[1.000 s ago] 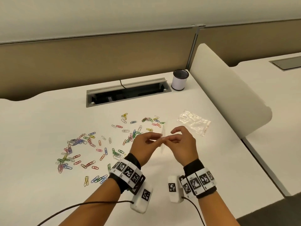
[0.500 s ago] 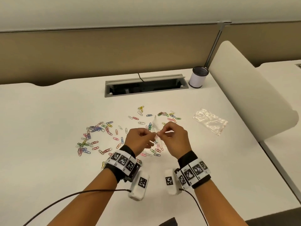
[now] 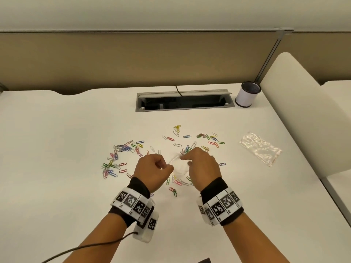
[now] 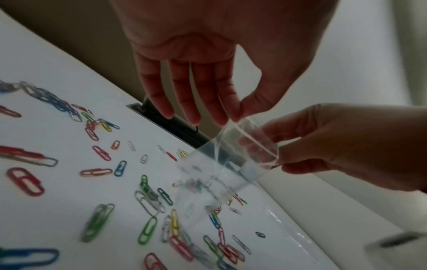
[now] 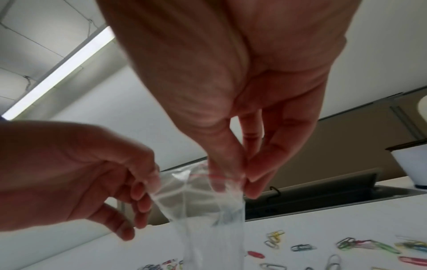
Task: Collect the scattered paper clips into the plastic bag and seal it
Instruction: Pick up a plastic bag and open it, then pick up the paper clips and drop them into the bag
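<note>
A small clear plastic bag point(image 3: 178, 168) hangs between both hands above the table, its mouth pulled apart. My left hand point(image 3: 168, 167) pinches the near-left lip between thumb and forefinger, plain in the left wrist view on the bag point(image 4: 226, 164) under the left hand point(image 4: 233, 117). My right hand point(image 3: 183, 158) pinches the opposite lip; in the right wrist view its thumb and fingers point(image 5: 251, 182) clamp the bag point(image 5: 198, 201) at its red seal line. Coloured paper clips point(image 3: 121, 149) lie scattered on the white table point(image 3: 57, 168), with more clips point(image 3: 206, 137) beyond the hands and directly below them.
A second, crumpled clear bag point(image 3: 260, 148) lies to the right. A white cup point(image 3: 247, 95) stands at the back right beside an open cable tray point(image 3: 184, 101). A cream divider point(image 3: 303, 114) bounds the table's right side. A cable point(image 3: 85, 247) trails from my left wrist.
The bag was held flat and edge-on between the fingertips; now its mouth is spread apart. Both hands have dropped a little toward the clips, and the head view has panned left.
</note>
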Motion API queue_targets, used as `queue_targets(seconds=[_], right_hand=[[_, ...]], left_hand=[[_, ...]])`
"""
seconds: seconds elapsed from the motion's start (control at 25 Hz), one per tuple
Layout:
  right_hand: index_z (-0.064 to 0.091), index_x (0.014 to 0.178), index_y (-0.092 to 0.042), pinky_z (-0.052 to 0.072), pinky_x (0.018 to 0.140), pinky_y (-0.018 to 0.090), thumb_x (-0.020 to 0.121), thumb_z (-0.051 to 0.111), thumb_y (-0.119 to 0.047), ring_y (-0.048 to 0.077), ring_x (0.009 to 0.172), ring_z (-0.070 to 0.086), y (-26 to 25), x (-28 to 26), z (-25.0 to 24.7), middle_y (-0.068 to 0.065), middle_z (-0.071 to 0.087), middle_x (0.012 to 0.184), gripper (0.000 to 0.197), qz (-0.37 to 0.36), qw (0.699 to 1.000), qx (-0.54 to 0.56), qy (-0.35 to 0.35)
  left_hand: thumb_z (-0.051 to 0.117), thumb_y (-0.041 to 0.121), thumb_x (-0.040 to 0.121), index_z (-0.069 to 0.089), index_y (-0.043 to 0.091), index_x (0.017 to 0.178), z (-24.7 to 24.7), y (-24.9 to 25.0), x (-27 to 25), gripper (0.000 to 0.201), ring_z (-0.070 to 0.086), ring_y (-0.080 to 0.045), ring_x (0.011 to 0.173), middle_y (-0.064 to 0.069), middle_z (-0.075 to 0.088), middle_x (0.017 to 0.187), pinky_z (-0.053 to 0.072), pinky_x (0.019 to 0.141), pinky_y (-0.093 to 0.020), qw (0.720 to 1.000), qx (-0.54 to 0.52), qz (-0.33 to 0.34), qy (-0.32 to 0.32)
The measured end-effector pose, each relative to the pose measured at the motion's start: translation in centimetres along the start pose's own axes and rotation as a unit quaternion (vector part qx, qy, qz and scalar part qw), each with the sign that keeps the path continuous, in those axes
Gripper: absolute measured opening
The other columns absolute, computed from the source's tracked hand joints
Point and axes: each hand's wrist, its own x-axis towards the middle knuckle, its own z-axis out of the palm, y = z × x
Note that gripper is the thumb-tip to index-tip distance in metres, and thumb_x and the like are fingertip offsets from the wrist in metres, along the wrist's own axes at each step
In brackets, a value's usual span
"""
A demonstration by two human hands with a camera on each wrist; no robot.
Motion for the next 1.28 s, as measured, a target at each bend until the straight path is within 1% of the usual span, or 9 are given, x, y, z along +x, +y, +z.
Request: queue_targets(seconds=[0.24, 0.36, 0.44, 0.6, 0.68, 0.8, 0.92, 1.08, 1.28], right_hand=[[0.074, 0.092, -0.03, 0.054, 0.08, 0.031, 0.089, 0.062, -0.019, 0.011, 0.084, 0.064, -0.2, 1.0, 1.2, -0.011, 0.066, 0.097, 0.016, -0.034, 0.993, 0.109, 0.036], [0.073, 0.102, -0.032, 0.052, 0.079, 0.029, 0.093, 0.057, -0.018, 0.012, 0.088, 0.064, 0.1, 1.2, 1.4, -0.013, 0.062, 0.106, 0.023, -0.048, 0.998, 0.047, 0.001], [0.069, 0.111, -0.034, 0.052, 0.081, 0.028, 0.09, 0.063, -0.022, 0.011, 0.084, 0.066, 0.0, 1.6, 1.3, -0.014, 0.063, 0.108, 0.026, -0.057, 0.997, 0.05, -0.016], [0.066, 0.118, -0.032, 0.057, 0.072, 0.024, 0.065, 0.087, -0.023, 0.006, 0.064, 0.068, 0.3, 2.4, 0.7, -0.013, 0.064, 0.097, 0.057, -0.037, 0.97, 0.232, -0.065], [0.065, 0.117, -0.032, 0.058, 0.068, 0.022, 0.054, 0.092, -0.028, 0.006, 0.065, 0.069, 0.3, 2.7, 0.6, -0.013, 0.063, 0.097, 0.069, -0.045, 0.965, 0.244, -0.088], [0.063, 0.115, -0.037, 0.057, 0.07, 0.023, 0.052, 0.091, -0.035, 0.005, 0.073, 0.067, 0.5, 3.2, 0.7, -0.016, 0.061, 0.103, 0.069, -0.061, 0.974, 0.198, -0.09], [0.061, 0.109, -0.04, 0.057, 0.075, 0.028, 0.06, 0.087, -0.037, 0.004, 0.08, 0.065, 0.9, 3.6, 1.2, -0.016, 0.061, 0.103, 0.056, -0.062, 0.981, 0.171, -0.068], [0.062, 0.112, -0.039, 0.054, 0.079, 0.027, 0.066, 0.081, -0.046, 0.003, 0.091, 0.06, 0.8, 3.9, 1.5, -0.016, 0.059, 0.108, 0.05, -0.074, 0.98, 0.166, -0.086], [0.07, 0.1, -0.028, 0.056, 0.086, 0.03, 0.085, 0.07, -0.028, 0.005, 0.094, 0.066, 5.0, 8.0, 0.0, -0.011, 0.068, 0.106, 0.015, -0.001, 0.96, 0.279, -0.022]], left_hand=[[0.058, 0.035, 0.06, 0.052, 0.02, 0.054, -1.1, -1.4, 0.3, 0.017, 0.06, -0.008, 0.081, 0.006, 0.061, 0.079, 0.05, 0.077, -0.031, 0.994, -0.072, 0.077, -0.017], [0.061, 0.034, 0.062, 0.051, 0.022, 0.056, -2.0, -2.0, 1.3, 0.018, 0.057, -0.013, 0.094, 0.01, 0.057, 0.086, 0.045, 0.083, -0.033, 0.994, -0.011, 0.112, -0.01], [0.07, 0.034, 0.065, 0.053, 0.024, 0.074, -2.0, -2.0, 1.8, 0.021, 0.053, -0.014, 0.103, 0.009, 0.054, 0.097, 0.043, 0.089, -0.033, 0.986, 0.013, 0.162, -0.035], [0.084, 0.058, 0.047, 0.032, 0.027, 0.141, -1.6, -2.4, 3.1, 0.112, 0.027, -0.004, 0.137, 0.018, 0.031, 0.142, 0.019, 0.114, -0.023, 0.956, 0.144, 0.225, -0.118], [0.079, 0.061, 0.048, 0.022, 0.022, 0.15, -0.9, -2.4, 3.7, 0.123, 0.021, -0.006, 0.14, 0.016, 0.03, 0.144, 0.008, 0.119, -0.028, 0.939, 0.202, 0.246, -0.129], [0.073, 0.047, 0.052, 0.044, 0.019, 0.136, 0.1, -2.2, 4.7, 0.093, 0.047, -0.018, 0.112, 0.009, 0.049, 0.115, 0.032, 0.109, -0.039, 0.933, 0.228, 0.26, -0.103], [0.068, 0.042, 0.055, 0.052, 0.022, 0.107, 0.5, -2.5, 5.3, 0.059, 0.044, -0.013, 0.086, 0.011, 0.046, 0.094, 0.042, 0.088, -0.036, 0.933, 0.23, 0.267, -0.079], [0.072, 0.037, 0.056, 0.043, 0.027, 0.101, 1.6, -3.5, 6.1, 0.054, 0.043, -0.009, 0.083, 0.013, 0.05, 0.092, 0.039, 0.095, -0.033, 0.944, 0.203, 0.237, -0.109], [0.076, 0.032, 0.062, 0.043, 0.028, 0.101, 0.8, -4.2, 6.1, 0.051, 0.051, -0.01, 0.088, 0.017, 0.054, 0.09, 0.037, 0.084, -0.026, 0.968, 0.124, 0.192, -0.099]])
